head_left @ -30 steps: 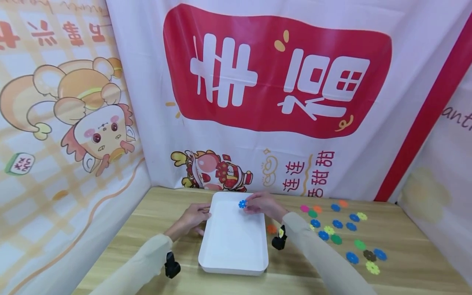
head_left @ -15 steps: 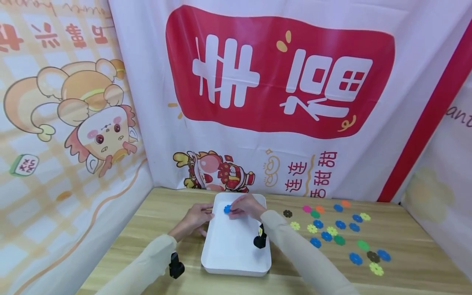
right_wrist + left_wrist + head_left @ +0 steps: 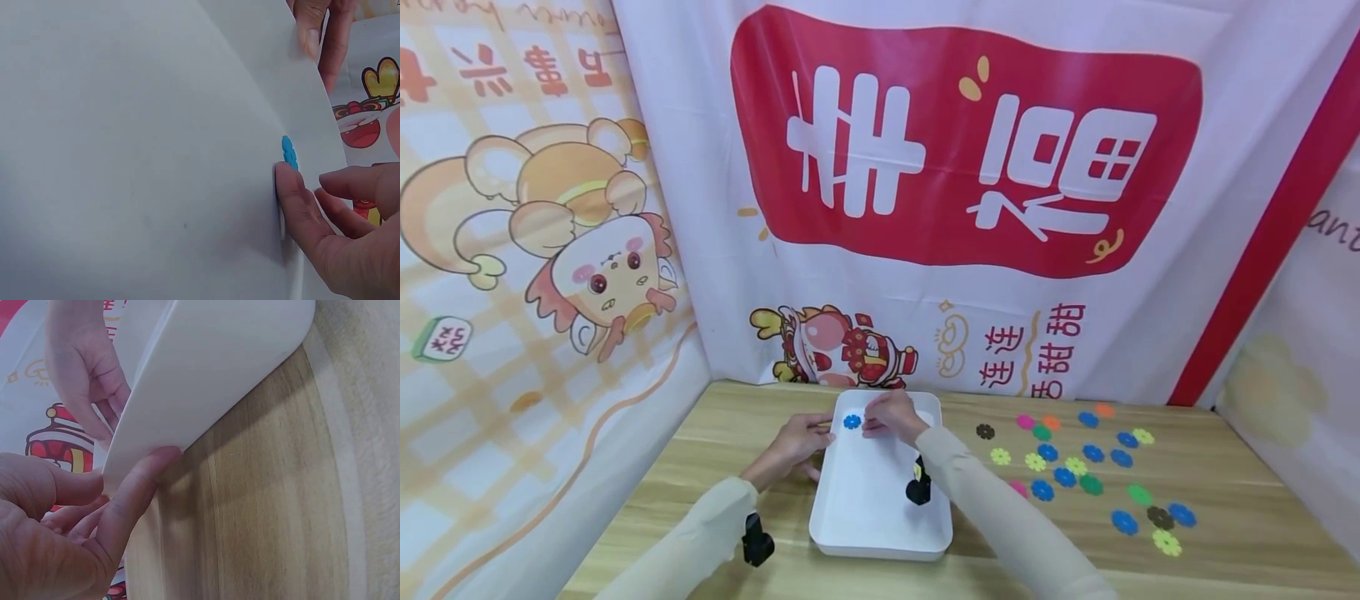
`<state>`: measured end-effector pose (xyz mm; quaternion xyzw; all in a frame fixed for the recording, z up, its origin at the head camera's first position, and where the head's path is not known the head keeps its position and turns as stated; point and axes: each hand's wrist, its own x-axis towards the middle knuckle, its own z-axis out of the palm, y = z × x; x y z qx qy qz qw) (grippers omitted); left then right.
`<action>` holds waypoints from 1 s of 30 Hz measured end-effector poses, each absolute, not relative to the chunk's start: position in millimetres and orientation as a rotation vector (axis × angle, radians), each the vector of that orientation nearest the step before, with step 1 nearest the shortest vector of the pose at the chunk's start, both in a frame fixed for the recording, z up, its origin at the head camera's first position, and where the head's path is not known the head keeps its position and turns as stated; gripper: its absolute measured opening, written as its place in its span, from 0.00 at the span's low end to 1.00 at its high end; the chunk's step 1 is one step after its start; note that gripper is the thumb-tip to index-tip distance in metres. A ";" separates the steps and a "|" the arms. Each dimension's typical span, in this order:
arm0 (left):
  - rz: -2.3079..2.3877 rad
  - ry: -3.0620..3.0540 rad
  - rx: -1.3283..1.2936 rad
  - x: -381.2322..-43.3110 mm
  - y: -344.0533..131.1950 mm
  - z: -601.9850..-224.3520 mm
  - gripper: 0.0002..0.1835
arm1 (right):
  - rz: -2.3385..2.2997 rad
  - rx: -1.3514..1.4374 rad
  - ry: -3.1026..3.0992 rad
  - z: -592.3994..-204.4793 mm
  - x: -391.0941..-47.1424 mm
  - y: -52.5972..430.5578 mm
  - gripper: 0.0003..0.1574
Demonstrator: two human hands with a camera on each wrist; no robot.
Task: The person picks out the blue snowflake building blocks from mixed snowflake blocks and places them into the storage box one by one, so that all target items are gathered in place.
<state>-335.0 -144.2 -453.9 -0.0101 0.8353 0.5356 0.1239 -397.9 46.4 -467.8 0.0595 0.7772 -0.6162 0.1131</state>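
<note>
A blue flower-shaped plastic disc point(image 3: 852, 422) lies inside the white tray point(image 3: 880, 521), near its far left corner. Just right of the disc, my right hand point(image 3: 892, 414) is low in the tray with its thumb and fingers apart. From the right wrist, the blue disc point(image 3: 289, 152) shows nearly edge-on, right by the fingertips point(image 3: 286, 175). My left hand point(image 3: 797, 446) pinches the tray's left wall. In the left wrist view an index finger point(image 3: 140, 481) lies along the outside of that tray wall point(image 3: 206, 369).
Several loose flower discs in blue, green, yellow, pink, orange and brown lie on the wooden table point(image 3: 1000, 562) to the right, among them a brown disc point(image 3: 985, 432) and a yellow disc point(image 3: 1167, 543). A printed curtain point(image 3: 970, 283) hangs behind the table.
My right hand has carried the blue disc leftward from the tray's right side and let it go near the left wall. My left hand has stayed at the tray's left wall.
</note>
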 end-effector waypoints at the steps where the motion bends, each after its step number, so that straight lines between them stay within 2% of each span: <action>1: 1.560 2.436 -0.034 -334.5 -144.1 -453.6 0.28 | -1.793 0.141 2.298 -466.2 -396.6 48.7 0.10; 15: 1.537 2.435 -0.064 -339.3 -149.7 -454.8 0.28 | -1.724 -0.220 2.386 -431.8 -389.2 91.3 0.16; 20: 1.527 2.425 -0.044 -340.3 -149.1 -454.3 0.28 | -1.799 -0.297 2.375 -426.5 -386.3 127.4 0.19; 30: 1.538 2.417 -0.020 -342.1 -146.5 -454.0 0.29 | -1.904 -0.433 2.421 -439.8 -387.2 218.5 0.24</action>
